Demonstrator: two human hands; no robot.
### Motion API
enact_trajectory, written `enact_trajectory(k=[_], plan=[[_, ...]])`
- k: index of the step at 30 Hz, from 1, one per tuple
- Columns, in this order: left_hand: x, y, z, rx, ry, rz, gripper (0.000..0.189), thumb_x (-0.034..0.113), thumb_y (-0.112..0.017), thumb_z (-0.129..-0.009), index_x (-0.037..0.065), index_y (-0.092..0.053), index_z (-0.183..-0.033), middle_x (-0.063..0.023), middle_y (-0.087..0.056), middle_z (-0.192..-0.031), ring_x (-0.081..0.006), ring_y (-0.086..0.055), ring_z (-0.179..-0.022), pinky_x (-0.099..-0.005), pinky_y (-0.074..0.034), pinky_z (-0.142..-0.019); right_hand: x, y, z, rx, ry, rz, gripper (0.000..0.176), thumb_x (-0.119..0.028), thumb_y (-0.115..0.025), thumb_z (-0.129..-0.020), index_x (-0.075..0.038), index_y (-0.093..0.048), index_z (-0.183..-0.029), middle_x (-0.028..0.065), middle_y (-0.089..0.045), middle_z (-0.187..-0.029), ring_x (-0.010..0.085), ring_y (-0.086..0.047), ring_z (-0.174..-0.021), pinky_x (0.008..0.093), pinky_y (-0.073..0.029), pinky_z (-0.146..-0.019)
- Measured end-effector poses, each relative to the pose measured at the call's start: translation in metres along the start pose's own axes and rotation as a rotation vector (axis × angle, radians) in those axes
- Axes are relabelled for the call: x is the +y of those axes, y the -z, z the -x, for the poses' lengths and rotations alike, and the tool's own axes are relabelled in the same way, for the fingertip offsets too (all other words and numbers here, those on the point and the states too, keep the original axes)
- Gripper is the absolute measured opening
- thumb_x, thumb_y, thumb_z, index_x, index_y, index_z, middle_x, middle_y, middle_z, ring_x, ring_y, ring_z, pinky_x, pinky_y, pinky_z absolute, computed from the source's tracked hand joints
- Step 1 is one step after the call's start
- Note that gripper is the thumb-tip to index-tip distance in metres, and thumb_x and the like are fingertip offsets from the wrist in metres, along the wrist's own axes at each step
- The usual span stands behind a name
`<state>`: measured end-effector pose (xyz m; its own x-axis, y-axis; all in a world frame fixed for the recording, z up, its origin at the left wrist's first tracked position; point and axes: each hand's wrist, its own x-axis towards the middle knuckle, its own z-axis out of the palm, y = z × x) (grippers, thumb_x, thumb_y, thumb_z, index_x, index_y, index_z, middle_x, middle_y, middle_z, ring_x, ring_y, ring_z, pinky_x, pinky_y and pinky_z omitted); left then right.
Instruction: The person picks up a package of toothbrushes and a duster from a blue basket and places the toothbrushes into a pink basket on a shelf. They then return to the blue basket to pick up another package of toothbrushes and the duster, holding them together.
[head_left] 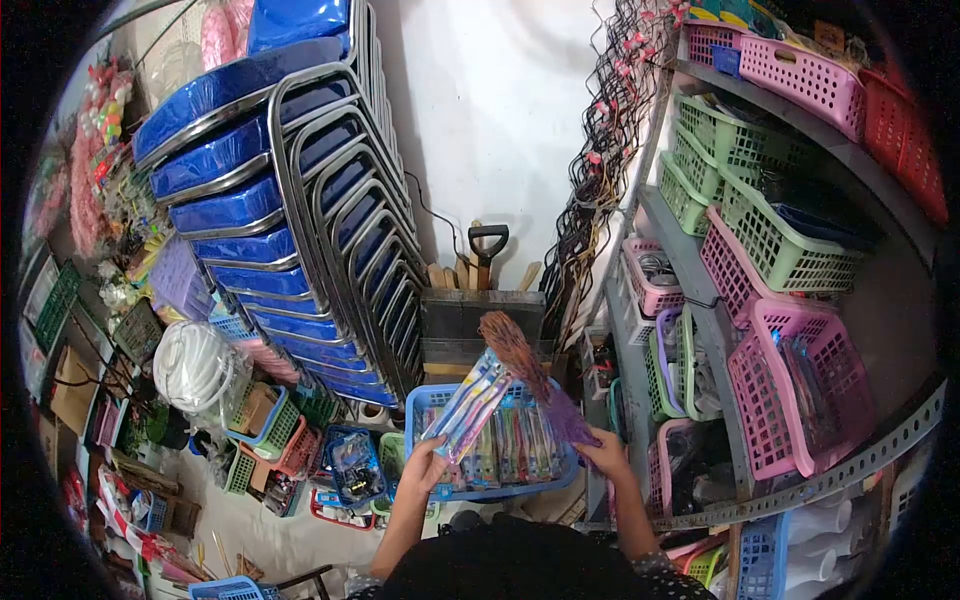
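My left hand [428, 465] is closed around several long clear packets [472, 405] with pink, blue and yellow colours; they look like packaged toothbrushes. My right hand [604, 455] grips the purple lower end of a long piece [520, 352] that turns reddish brown and mottled toward its top. Its exact kind I cannot make out. Its upper part leans left and overlaps the tops of the packets. Below both hands sits a blue plastic basket [500, 493], holding rows of similar colourful slim packets [510, 445].
Stacked blue chairs [250, 180] with metal frames rise on the left. Metal shelving [700, 330] on the right bears green baskets [790, 235] and pink baskets [800, 390]. A black-handled tool [488, 240] stands by the white wall. Small baskets [355, 465] crowd the floor at left.
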<state>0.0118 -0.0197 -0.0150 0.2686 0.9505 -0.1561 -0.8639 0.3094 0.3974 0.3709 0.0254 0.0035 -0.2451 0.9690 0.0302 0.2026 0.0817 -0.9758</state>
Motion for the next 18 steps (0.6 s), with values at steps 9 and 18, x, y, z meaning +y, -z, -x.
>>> enact_trajectory(k=[9,18], plan=[[0.015,0.003,0.008,0.168,-0.077,0.020,0.030,0.004,-0.049,-0.082,-0.006,-0.047,-0.110,-0.0168,-0.057,-0.108,-0.0264,-0.058,-0.097,-0.0394,-0.046,-0.084,-0.001,-0.031,0.005,-0.329,0.033,0.164,0.042,-0.005,-0.064,-0.073,-0.002,-0.056,-0.114,0.0035,-0.062,-0.083,0.0073,-0.054,-0.068,0.0239,-0.045,-0.062],[0.055,0.012,0.050,0.220,-0.112,0.029,0.042,0.003,-0.051,-0.079,-0.008,-0.042,-0.118,-0.0191,-0.053,-0.115,-0.0281,-0.056,-0.102,-0.0384,-0.046,-0.087,0.045,-0.068,-0.021,0.284,-0.025,0.163,0.046,-0.005,-0.065,-0.072,0.003,-0.053,-0.115,0.0080,-0.063,-0.096,0.0105,-0.056,-0.085,0.0251,-0.044,-0.078]])
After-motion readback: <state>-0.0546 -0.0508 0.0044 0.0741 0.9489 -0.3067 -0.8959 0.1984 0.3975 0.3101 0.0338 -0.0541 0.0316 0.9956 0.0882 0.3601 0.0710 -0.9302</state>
